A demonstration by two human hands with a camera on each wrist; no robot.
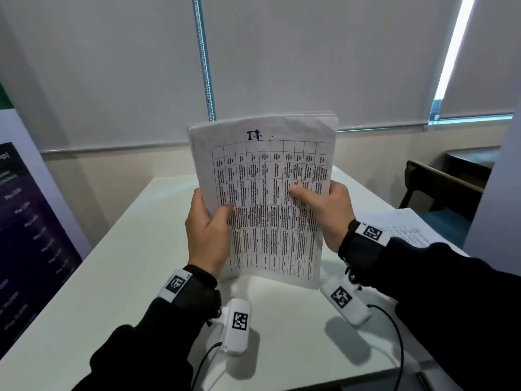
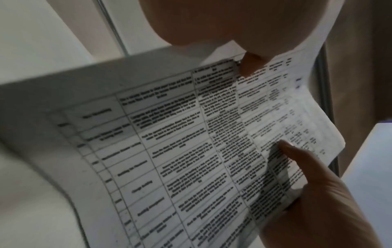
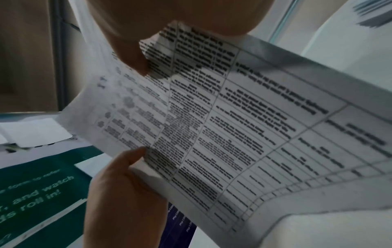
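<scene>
A stack of papers (image 1: 262, 193) stands upright between both hands over the middle of the white table (image 1: 112, 277), its printed face turned toward the person; the lower edge appears to touch the tabletop, though the head view does not make that contact certain. The left hand (image 1: 208, 232) grips the stack's left edge, thumb pressed flat on the front page and the other fingers wrapped behind the sheets, out of sight; the right hand (image 1: 329, 210) grips the right edge a little higher, thumb lying across the front page and pointing inward, fingers curled round the back. The front page carries a ruled grid of small black text, with a short blue handwritten mark (image 1: 254, 135) above the grid near the top edge; the page bows slightly between the two thumbs in the wrist views, where the text is blurred. A loose printed sheet (image 1: 408, 227) lies flat on the table to the right, just beyond the right wrist; a dark banner (image 1: 28, 235) stands at the table's left side; pale roller blinds (image 1: 112, 66) cover the wall behind; a dark chair (image 1: 439, 187) sits at the far right.
</scene>
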